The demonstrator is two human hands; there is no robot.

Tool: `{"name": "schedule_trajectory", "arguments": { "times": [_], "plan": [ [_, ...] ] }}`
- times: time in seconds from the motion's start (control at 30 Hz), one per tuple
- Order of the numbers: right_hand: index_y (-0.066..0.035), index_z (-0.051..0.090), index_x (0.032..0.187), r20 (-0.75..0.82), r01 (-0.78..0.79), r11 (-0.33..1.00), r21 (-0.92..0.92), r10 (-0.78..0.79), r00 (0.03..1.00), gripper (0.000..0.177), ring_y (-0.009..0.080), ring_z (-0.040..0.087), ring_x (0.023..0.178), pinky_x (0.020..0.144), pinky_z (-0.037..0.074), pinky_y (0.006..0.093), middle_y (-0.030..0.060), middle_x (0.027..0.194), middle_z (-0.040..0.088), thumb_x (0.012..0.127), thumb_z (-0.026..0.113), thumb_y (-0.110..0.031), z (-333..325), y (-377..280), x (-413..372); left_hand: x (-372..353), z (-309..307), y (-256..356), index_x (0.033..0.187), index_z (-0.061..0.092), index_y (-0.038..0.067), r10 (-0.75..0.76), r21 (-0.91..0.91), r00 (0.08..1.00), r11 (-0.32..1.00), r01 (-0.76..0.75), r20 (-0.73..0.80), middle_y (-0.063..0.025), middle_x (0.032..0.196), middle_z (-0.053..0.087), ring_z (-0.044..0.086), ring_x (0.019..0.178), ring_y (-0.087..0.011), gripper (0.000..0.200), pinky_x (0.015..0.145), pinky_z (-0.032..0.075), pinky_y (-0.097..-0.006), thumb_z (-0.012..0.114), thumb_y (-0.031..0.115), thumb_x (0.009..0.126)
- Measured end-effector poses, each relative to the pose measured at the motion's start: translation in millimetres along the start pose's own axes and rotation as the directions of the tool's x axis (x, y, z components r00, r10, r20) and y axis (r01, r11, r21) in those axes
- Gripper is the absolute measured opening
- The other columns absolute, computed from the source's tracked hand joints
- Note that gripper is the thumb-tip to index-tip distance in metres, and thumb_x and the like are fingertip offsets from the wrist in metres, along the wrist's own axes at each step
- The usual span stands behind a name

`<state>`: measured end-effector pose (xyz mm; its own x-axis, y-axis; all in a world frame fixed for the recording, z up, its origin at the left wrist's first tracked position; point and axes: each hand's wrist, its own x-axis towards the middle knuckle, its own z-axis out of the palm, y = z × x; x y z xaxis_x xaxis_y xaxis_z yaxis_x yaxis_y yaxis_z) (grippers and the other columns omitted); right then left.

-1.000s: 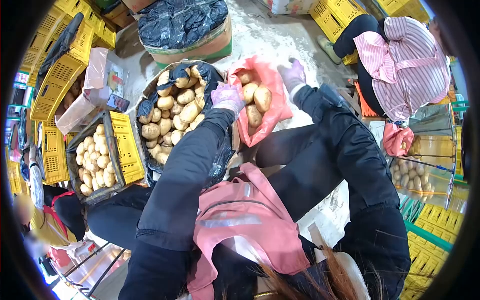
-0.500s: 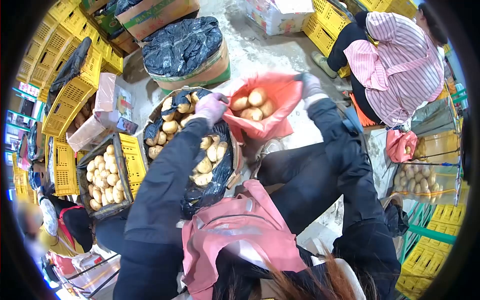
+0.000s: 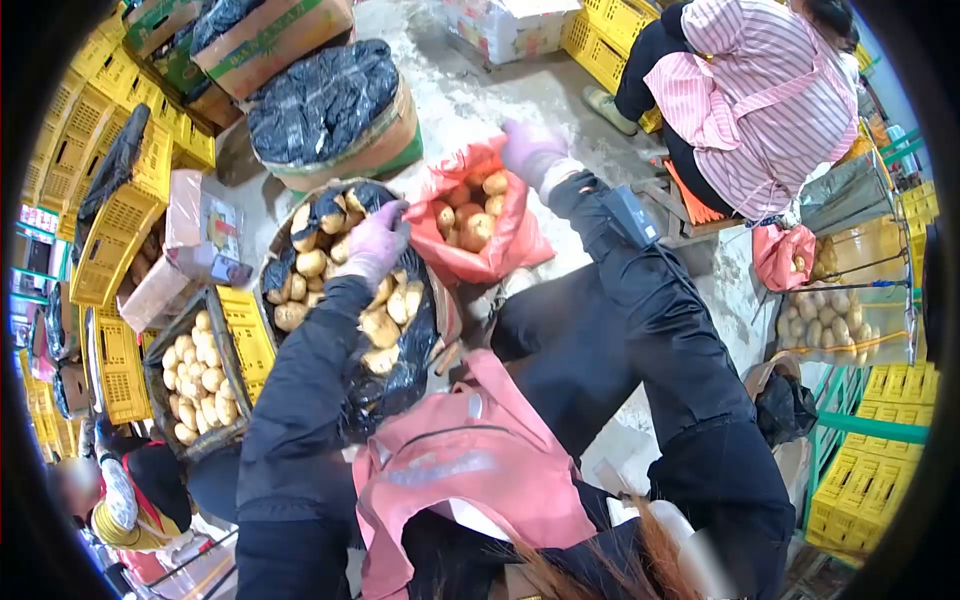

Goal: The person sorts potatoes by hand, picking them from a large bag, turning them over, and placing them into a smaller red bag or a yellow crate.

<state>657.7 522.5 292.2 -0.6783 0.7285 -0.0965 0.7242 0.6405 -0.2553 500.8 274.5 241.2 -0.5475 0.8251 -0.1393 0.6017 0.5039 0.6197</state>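
A red bag [image 3: 478, 258] of potatoes stands open-topped on the floor. Over the large lined box of potatoes [image 3: 310, 264], just left of the bag, is my left hand [image 3: 378, 243] in a purple glove, its fingers apart and nothing seen in them. My right hand [image 3: 531, 158], also gloved, is at the bag's upper right rim; its fingers are blurred, so whether they grip the rim is unclear. Black plastic [image 3: 400, 385] lines the box, and my left forearm covers part of it.
Left of the box are a crate of potatoes [image 3: 203, 380] and yellow crates [image 3: 122, 365]. A box topped with black plastic [image 3: 325, 105] stands ahead. A person in a striped top [image 3: 765, 110] sits at upper right, near a small red bag [image 3: 784, 257]. Another person [image 3: 140, 500] is at lower left.
My left hand has let go of the bag's left rim and moved left over the box. The right hand has come inward, and the bag's mouth is less stretched. The view has shifted.
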Motion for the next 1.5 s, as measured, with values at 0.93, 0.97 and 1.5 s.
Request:
{"name": "schedule_trajectory", "arguments": {
  "times": [0.93,0.97,1.5],
  "plan": [
    [-0.006,0.061,0.128,0.429,0.594,0.342,0.728,-0.903,-0.006,0.038,0.0256,0.066,0.106,0.094,0.051,0.0369,0.0156,0.117,0.068,0.095,0.06,-0.026,3.8,-348.9,-271.5,-174.2,-99.8,40.3,0.12,0.067,0.009,0.286,0.296,0.687,0.745,-0.598,0.668,-0.0184,0.116,0.067,0.066,0.108,-0.0278,0.042,0.094,0.05,-0.0394,0.065,0.037,0.088],
    [-0.006,0.06,0.128,0.451,0.663,0.265,0.701,-0.884,-0.124,0.038,0.0255,0.065,0.106,0.094,0.051,0.0368,0.0155,0.118,0.067,0.095,0.059,-0.026,2.3,-355.7,-282.1,-178.9,-95.5,49.3,0.121,0.067,0.009,0.317,0.272,0.659,0.726,-0.631,0.682,-0.0188,0.117,0.067,0.065,0.109,-0.0282,0.043,0.095,0.05,-0.0395,0.065,0.037,0.087],
    [0.001,0.054,0.132,0.581,0.895,0.319,0.312,-0.809,0.087,0.045,0.0233,0.064,0.109,0.094,0.05,0.0352,0.013,0.123,0.065,0.099,0.054,-0.028,-20.7,-332.4,-191.7,-156.2,-209.7,74.2,0.135,0.059,0.012,0.593,0.367,0.416,0.208,-0.907,0.689,-0.0242,0.132,0.058,0.063,0.116,-0.0341,0.057,0.1,0.048,-0.0405,0.069,0.038,0.085]
  ]
}}
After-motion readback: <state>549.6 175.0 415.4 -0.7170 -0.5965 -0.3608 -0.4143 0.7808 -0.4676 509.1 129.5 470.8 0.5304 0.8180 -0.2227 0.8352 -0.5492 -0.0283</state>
